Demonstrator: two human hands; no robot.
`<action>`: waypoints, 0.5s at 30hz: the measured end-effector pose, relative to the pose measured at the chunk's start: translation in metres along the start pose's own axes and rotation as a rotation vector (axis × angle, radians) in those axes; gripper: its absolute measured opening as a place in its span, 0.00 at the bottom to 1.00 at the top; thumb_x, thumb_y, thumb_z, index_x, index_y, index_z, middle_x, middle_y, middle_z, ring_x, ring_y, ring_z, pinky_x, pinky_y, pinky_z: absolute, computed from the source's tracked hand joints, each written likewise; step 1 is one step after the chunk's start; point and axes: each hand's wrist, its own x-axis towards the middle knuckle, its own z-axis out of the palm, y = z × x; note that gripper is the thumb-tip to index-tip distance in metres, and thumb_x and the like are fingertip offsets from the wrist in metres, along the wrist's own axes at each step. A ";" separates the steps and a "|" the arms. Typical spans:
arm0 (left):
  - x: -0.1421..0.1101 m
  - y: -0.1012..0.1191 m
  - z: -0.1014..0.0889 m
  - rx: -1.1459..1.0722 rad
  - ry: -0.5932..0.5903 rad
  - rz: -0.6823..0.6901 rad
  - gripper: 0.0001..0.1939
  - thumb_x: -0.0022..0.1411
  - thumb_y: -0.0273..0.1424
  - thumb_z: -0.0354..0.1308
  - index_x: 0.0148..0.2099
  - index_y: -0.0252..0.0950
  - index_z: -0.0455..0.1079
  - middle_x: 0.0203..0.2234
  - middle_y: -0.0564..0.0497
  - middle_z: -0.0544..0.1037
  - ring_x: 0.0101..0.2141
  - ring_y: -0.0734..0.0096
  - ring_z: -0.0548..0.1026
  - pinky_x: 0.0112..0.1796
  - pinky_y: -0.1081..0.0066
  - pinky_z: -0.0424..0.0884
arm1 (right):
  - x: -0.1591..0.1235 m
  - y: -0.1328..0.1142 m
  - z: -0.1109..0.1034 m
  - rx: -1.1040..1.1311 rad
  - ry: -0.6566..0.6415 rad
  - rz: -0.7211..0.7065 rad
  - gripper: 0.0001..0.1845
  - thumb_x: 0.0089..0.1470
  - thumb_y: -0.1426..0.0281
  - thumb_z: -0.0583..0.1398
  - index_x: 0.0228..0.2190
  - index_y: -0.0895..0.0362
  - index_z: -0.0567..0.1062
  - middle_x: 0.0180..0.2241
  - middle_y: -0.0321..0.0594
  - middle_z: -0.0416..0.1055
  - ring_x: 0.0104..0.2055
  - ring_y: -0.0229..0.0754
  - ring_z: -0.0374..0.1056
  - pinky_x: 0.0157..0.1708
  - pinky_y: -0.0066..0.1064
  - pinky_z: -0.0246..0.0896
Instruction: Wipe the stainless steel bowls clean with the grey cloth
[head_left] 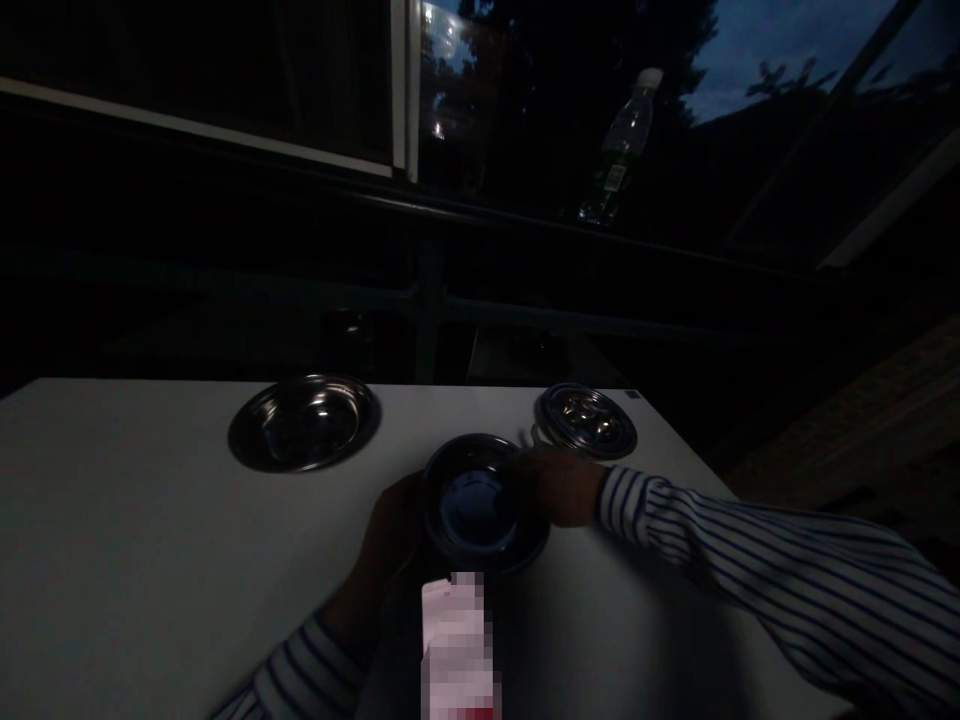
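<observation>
A dark metal bowl [480,505] stands on the white table [135,540], just in front of me. My left hand [390,545] is wrapped against the bowl's left side. My right hand [559,488] grips its right rim, the striped sleeve trailing to the right. A shiny steel plate [304,422] lies further back on the left. At the table's far right edge rests a round steel lid [586,420], just behind my right hand. The scene is very dark.
A clear plastic bottle [621,150] with a white cap stands on the window ledge behind the table. A pixelated white and red patch [457,645] sits in front of the bowl. Dark windows fill the background. The table ends just right of the lid.
</observation>
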 end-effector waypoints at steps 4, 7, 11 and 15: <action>0.002 -0.001 -0.002 0.020 -0.015 0.015 0.14 0.52 0.37 0.53 0.34 0.36 0.76 0.33 0.43 0.80 0.35 0.54 0.76 0.35 0.64 0.67 | 0.042 0.026 -0.001 -0.005 -0.010 -0.074 0.17 0.44 0.82 0.57 0.36 0.55 0.75 0.48 0.41 0.68 0.57 0.47 0.54 0.57 0.42 0.37; 0.004 -0.004 -0.003 0.020 -0.018 0.028 0.13 0.50 0.37 0.55 0.34 0.37 0.77 0.32 0.44 0.81 0.35 0.54 0.76 0.35 0.64 0.68 | 0.061 0.032 0.001 0.025 -0.016 -0.109 0.19 0.42 0.82 0.59 0.37 0.54 0.74 0.51 0.39 0.66 0.59 0.44 0.51 0.58 0.36 0.36; 0.003 -0.006 -0.003 0.003 0.001 0.027 0.15 0.53 0.38 0.52 0.36 0.36 0.76 0.33 0.44 0.80 0.35 0.55 0.76 0.35 0.65 0.68 | 0.043 0.028 0.004 0.096 0.003 -0.079 0.18 0.42 0.82 0.59 0.38 0.57 0.74 0.49 0.44 0.67 0.57 0.50 0.54 0.57 0.43 0.37; 0.000 -0.002 -0.001 0.013 0.042 0.003 0.16 0.54 0.38 0.50 0.36 0.35 0.76 0.34 0.43 0.80 0.36 0.55 0.76 0.36 0.64 0.68 | 0.011 0.009 0.020 0.221 0.056 0.023 0.12 0.51 0.75 0.58 0.40 0.57 0.73 0.46 0.46 0.68 0.51 0.50 0.61 0.52 0.49 0.49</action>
